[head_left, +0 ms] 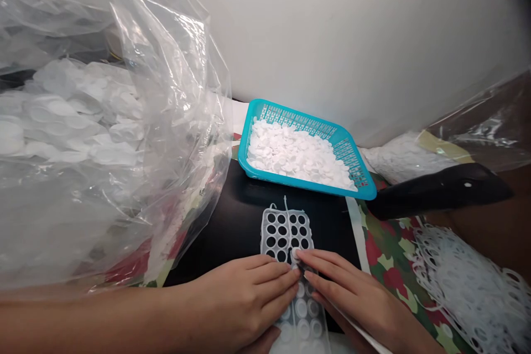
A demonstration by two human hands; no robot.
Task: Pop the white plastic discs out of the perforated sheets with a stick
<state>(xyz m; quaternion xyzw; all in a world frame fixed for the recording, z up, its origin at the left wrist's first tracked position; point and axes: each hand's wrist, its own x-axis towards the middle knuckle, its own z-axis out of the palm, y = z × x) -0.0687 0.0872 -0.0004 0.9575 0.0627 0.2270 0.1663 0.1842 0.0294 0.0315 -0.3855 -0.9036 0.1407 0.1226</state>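
Note:
A pale translucent plastic sheet [266, 230] with rows of round holes lies lengthwise in front of me on a black surface [232, 215]. Its far rows are open holes, while white round pieces [301, 307] fill the near rows. My left hand [249, 298] rests across the sheet's left side, fingers stretched out and lying over it. At the sheet's middle, the fingertips of my right hand [357, 293] close on a small white disc [295, 253] beside an open hole. A thin white strip [369, 336] shows under my right hand; whether it is held I cannot tell.
Beyond the sheet stands a turquoise basket [311, 181] heaped with small white discs [294, 149]. A large clear bag [178, 105] of white round pieces fills the left. To the right are a black handle-like object [448, 191], a pile of white rings [473, 282] and another clear bag [485, 127].

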